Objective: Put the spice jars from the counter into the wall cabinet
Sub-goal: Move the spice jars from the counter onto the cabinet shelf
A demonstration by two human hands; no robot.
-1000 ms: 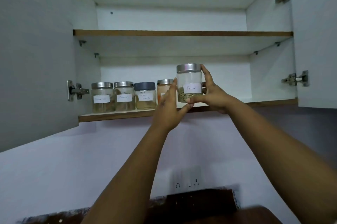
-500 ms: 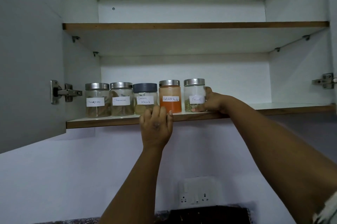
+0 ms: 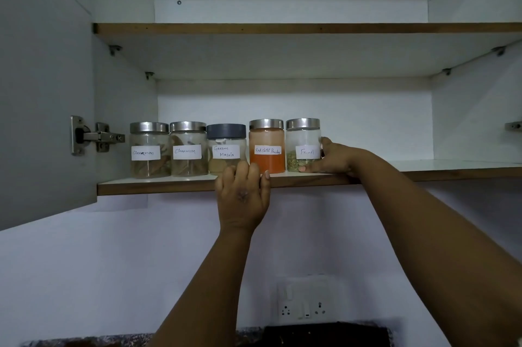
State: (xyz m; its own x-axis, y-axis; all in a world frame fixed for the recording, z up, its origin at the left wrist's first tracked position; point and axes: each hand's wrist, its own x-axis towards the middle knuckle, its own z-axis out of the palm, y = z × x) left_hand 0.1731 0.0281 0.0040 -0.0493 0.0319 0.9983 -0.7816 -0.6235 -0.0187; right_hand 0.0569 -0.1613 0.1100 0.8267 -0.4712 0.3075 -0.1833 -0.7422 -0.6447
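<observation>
Fennel jar (image 3: 303, 145) stands on the lower shelf (image 3: 452, 167), last in the row, your right hand (image 3: 334, 157) wrapped round it. Left fingers (image 3: 244, 170) rest curled on the shelf edge. Release straight back; avoid nudging the chilli jar (image 3: 267, 146) beside your thumb.

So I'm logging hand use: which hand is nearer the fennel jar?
Right. The right hand grips the fennel jar from its right side; the left hand rests on the shelf edge, left of it.

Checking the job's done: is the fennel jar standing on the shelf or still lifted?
Standing: the fennel jar sits upright on the shelf, right hand holding it.
</observation>
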